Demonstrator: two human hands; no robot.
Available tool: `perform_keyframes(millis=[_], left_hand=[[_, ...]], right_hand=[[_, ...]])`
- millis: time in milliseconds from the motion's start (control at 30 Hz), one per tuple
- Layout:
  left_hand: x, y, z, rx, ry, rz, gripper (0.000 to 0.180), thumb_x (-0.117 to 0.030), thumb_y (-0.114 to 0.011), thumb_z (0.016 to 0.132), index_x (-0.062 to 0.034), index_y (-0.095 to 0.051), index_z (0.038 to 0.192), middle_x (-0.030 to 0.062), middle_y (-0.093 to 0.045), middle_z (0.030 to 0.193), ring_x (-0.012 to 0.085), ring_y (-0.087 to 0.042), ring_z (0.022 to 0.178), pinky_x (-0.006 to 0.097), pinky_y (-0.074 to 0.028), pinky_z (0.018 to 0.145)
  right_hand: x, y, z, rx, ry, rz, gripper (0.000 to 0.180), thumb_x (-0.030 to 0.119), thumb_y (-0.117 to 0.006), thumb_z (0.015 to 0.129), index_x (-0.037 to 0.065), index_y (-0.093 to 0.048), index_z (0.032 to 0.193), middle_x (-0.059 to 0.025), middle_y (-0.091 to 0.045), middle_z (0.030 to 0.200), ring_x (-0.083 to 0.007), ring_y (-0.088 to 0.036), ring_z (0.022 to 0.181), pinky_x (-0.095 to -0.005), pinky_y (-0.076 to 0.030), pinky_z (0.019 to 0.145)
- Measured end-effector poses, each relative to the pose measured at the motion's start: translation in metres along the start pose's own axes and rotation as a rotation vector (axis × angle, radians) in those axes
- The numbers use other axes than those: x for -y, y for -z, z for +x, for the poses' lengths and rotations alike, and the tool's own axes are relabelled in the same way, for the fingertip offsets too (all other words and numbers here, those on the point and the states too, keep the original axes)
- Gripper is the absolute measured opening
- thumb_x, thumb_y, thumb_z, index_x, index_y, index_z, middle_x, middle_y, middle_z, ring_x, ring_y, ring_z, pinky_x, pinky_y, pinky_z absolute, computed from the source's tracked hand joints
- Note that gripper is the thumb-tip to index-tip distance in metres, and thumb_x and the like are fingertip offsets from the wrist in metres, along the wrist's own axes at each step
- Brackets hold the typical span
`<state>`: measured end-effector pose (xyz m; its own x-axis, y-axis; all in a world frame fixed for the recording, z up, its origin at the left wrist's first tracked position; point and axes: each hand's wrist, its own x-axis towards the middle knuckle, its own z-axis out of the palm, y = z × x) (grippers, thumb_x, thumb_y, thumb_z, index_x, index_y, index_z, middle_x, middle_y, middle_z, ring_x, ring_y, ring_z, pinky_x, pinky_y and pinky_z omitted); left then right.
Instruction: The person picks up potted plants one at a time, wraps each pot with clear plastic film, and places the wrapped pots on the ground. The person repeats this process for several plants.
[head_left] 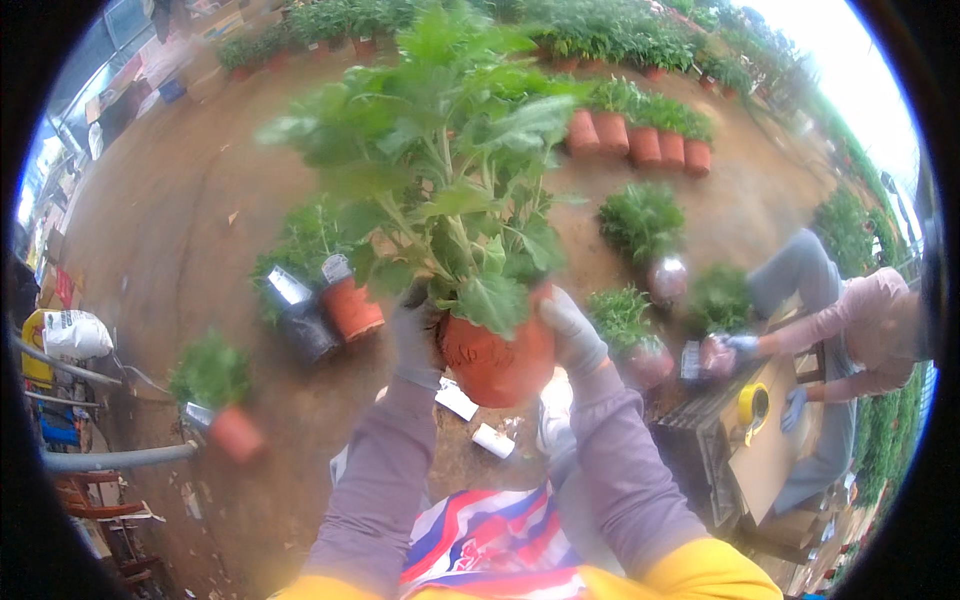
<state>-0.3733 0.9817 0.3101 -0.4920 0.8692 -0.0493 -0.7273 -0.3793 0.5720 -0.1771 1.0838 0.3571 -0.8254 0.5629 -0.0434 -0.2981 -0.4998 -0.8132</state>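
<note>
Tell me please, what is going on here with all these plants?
A person in grey gloves holds up an orange pot with a tall leafy plant, the left hand and the right hand on either side of it. More potted plants stand on the dirt floor. At the right, a co-worker in blue gloves sits handling a wrapped pot beside a roll of yellow tape.

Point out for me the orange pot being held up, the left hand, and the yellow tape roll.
orange pot (497, 362), head view, on its front wall below the leaves.
left hand (415, 342), head view, on the back of the grey glove.
yellow tape roll (752, 403), head view, on its outer yellow band.
</note>
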Motion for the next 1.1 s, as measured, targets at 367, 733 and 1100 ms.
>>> perform_keyframes(millis=[367,733,1100], left_hand=[[0.006,0.006,-0.032,0.172,0.245,0.073,0.062,-0.033,-0.058,0.104,-0.0055,-0.035,0.155,0.008,-0.049,0.148,0.0207,-0.05,0.133,0.036,-0.039,0.115],[-0.015,-0.038,-0.041,0.055,0.106,0.495,0.101,-0.003,-0.078,0.082,-0.0042,-0.016,0.161,0.0111,-0.044,0.15,0.0228,-0.043,0.139,0.035,-0.037,0.116],[-0.043,-0.043,-0.042,0.021,0.321,0.557,0.054,-0.001,-0.082,0.078,-0.0034,-0.061,0.128,0.006,-0.067,0.113,0.016,-0.066,0.098,0.029,-0.055,0.084]], right_hand=[[0.013,-0.013,0.002,-0.133,0.033,-0.052,0.045,0.022,-0.072,0.089,0.001,-0.06,0.126,-0.0078,-0.067,0.109,-0.0163,-0.064,0.096,-0.0298,-0.053,0.083],[-0.008,-0.019,0.01,-0.348,0.1,-0.154,0.036,0.02,-0.073,0.089,0.001,-0.062,0.119,-0.0047,-0.067,0.102,-0.0153,-0.064,0.091,-0.0296,-0.053,0.081],[-0.018,-0.046,0.01,-0.461,0.286,-0.397,0.048,0.018,-0.077,0.081,-0.001,-0.059,0.121,-0.0093,-0.065,0.113,-0.0195,-0.062,0.104,-0.0337,-0.051,0.092]])
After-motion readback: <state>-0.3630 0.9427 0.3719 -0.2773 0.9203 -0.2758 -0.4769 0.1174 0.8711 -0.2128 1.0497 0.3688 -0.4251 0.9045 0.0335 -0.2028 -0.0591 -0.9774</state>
